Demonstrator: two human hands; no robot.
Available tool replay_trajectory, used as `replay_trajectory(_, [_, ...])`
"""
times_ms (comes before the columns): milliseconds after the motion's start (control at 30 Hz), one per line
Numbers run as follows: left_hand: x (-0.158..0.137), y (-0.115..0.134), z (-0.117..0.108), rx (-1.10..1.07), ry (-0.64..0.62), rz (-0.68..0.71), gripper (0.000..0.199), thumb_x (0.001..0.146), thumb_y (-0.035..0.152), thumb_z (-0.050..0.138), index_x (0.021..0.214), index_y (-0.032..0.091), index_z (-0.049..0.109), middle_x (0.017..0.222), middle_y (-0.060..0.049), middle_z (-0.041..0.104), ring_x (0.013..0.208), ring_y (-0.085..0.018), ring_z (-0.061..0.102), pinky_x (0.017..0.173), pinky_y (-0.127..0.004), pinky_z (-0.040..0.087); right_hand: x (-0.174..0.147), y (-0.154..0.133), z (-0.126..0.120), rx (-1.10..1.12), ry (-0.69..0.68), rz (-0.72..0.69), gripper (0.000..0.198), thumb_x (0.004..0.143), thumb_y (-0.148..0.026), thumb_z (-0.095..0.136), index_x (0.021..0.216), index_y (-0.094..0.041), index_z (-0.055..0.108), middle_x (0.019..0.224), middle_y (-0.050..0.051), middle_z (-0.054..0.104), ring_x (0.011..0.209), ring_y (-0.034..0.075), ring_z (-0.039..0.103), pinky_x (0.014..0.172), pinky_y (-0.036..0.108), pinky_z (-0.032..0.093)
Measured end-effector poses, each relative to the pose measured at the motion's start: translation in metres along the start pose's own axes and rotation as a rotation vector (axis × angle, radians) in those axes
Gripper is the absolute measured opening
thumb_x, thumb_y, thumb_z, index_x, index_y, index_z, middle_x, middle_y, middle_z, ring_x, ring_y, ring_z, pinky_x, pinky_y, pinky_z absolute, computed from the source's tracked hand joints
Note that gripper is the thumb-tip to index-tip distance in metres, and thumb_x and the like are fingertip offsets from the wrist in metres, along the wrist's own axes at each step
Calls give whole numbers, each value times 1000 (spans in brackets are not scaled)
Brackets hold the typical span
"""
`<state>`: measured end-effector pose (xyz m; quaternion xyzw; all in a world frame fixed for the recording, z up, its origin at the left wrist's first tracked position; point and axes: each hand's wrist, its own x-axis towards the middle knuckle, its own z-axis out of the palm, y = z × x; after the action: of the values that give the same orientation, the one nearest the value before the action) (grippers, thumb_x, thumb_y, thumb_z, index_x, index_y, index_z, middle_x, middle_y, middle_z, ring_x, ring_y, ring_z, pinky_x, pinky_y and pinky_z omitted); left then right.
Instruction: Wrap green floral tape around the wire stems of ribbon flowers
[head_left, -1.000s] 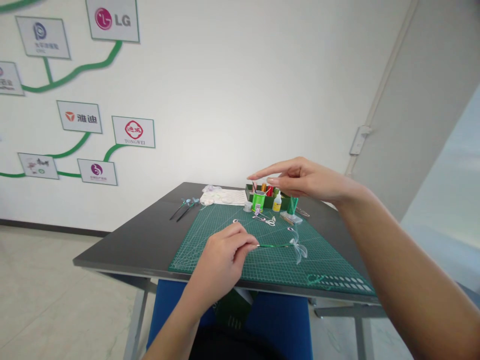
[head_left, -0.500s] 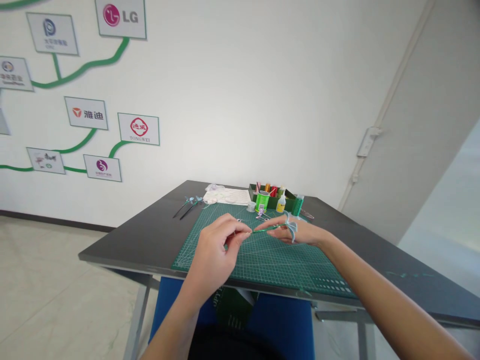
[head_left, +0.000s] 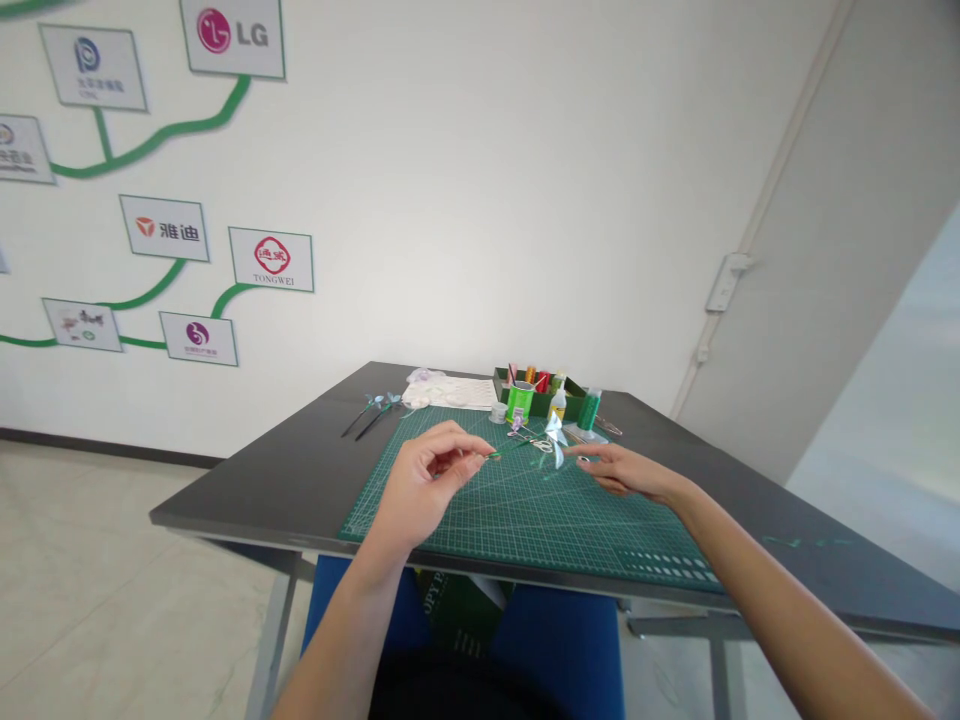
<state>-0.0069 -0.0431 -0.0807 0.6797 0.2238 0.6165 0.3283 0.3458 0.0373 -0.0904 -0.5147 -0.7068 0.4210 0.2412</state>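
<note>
My left hand (head_left: 433, 475) is closed in a pinch above the cutting mat, thumb against fingertips. From the pinch runs a thin green wire stem (head_left: 495, 456), partly blurred, toward a pale blue flower (head_left: 556, 438) with thin petals. My right hand (head_left: 624, 470) is just right of the flower, index finger stretched out close to the petals. Whether the fingertip touches them, I cannot tell. Beneath both hands lies the green cutting mat (head_left: 510, 515).
A green box (head_left: 577, 405) with thread spools stands at the back, behind a green tin (head_left: 520, 402) and a glue bottle (head_left: 557, 404). White sheets (head_left: 465, 392) lie at back left, beside dark stems with blue flowers (head_left: 375, 412). Scissors and a spool lie near the tin.
My right hand has drawn right, away from the stem, and the flower now shows left of its fingertips instead of over the hand. My left hand keeps its pinch.
</note>
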Motion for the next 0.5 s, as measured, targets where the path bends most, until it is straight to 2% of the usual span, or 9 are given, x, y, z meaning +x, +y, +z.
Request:
replay_trajectory(100, [2, -1, -2, -57, 18, -34, 16, 86, 35, 83, 85, 19, 86, 76, -4, 63, 66, -14, 54, 60, -27, 44, 6, 15, -23, 27, 130, 73, 73, 95, -47, 68, 154, -5, 58, 48, -15, 28, 46, 10, 19, 47, 23, 20])
replay_trajectory(200, [3, -4, -2, -125, 30, -73, 18, 83, 38, 87, 84, 20, 86, 73, -2, 61, 62, -13, 50, 55, -25, 40, 8, 34, -45, 23, 278, 165, 59, 101, -37, 63, 149, -4, 60, 48, -14, 29, 43, 9, 21, 43, 22, 20])
replay_trajectory(233, [3, -5, -3, -150, 34, -86, 19, 82, 39, 88, 84, 20, 86, 72, -2, 60, 60, -12, 48, 53, -24, 38, 7, 40, -51, 13, 330, 202, 51, 104, -36, 61, 145, -5, 62, 51, -12, 35, 42, 9, 25, 42, 22, 23])
replay_trajectory(300, [4, -6, -4, -193, 48, -105, 19, 79, 38, 89, 84, 20, 86, 70, -1, 60, 57, -10, 44, 51, -23, 35, 4, 52, -62, -17, 429, 278, 38, 108, -36, 62, 135, -11, 66, 66, -5, 56, 47, 9, 45, 45, 21, 39])
replay_trajectory(333, [4, -7, -5, -208, 54, -112, 19, 79, 38, 90, 84, 19, 86, 70, -1, 60, 56, -9, 43, 50, -23, 35, 2, 58, -67, -36, 473, 314, 34, 108, -37, 63, 132, -13, 67, 81, 0, 66, 57, 11, 57, 52, 23, 50])
replay_trajectory(400, [5, -9, -7, -230, 64, -121, 19, 77, 36, 90, 84, 19, 86, 70, -1, 61, 55, -9, 43, 49, -23, 34, -4, 66, -74, -83, 554, 367, 32, 107, -38, 68, 130, -16, 67, 114, 7, 73, 87, 18, 73, 74, 34, 64])
replay_trajectory(433, [5, -9, -8, -239, 70, -125, 18, 76, 35, 90, 84, 19, 86, 69, -1, 62, 55, -9, 43, 49, -23, 34, -7, 69, -77, -111, 591, 380, 34, 106, -37, 69, 132, -17, 67, 125, 9, 72, 99, 22, 74, 83, 40, 65])
replay_trajectory(500, [5, -10, -9, -253, 80, -135, 17, 75, 32, 90, 84, 19, 86, 69, 0, 62, 55, -9, 44, 49, -22, 33, -16, 69, -81, -175, 661, 358, 38, 104, -37, 71, 137, -17, 66, 134, 12, 69, 111, 26, 72, 91, 47, 64])
